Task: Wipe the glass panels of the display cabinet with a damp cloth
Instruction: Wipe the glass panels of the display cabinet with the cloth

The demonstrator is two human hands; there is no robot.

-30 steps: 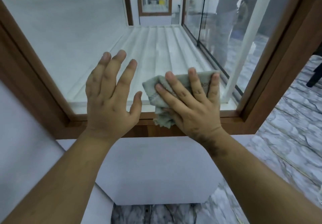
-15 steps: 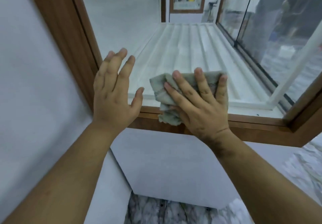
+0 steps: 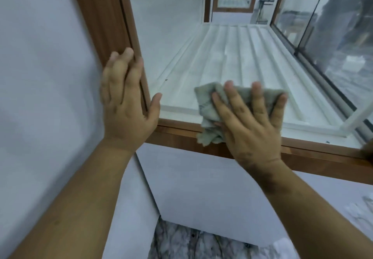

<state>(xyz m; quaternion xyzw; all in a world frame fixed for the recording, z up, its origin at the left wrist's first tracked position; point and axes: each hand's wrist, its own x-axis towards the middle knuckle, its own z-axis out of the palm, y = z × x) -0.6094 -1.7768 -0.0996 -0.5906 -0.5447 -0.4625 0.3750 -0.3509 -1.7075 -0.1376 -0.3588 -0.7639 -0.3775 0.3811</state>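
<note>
From the head view, the grey cloth (image 3: 240, 105) is being pressed flat against the glass panel (image 3: 181, 36) by the right hand (image 3: 250, 125), down near the panel's lower edge. The right fingers (image 3: 256, 97) are being held straight and spread wide across the cloth, not curled round it, so the hand is being kept flat with the palm down on the fabric. A bunched corner of the cloth is being left hanging below the palm, over the brown wooden frame (image 3: 177, 135) along the bottom of the pane. The right forearm is being extended up from the lower right corner, wrist roughly straight.

The left hand (image 3: 125, 105) is being laid flat as well, fingers straight and close together, nothing being gripped. Its fingertips (image 3: 129, 54) are being rested on the upright part of the wooden frame at the left of the glass, while the thumb (image 3: 155, 103) is being stretched out to the right, over the pane's lower left corner. The left forearm is being reached up from the lower left.

Through the glass, a white ribbed shelf (image 3: 242, 61) inside the cabinet is being seen, with a side glass pane (image 3: 333, 26) on the right. Below the frame, the cabinet's white base (image 3: 201, 188) and a marbled floor (image 3: 191, 242) are being shown.
</note>
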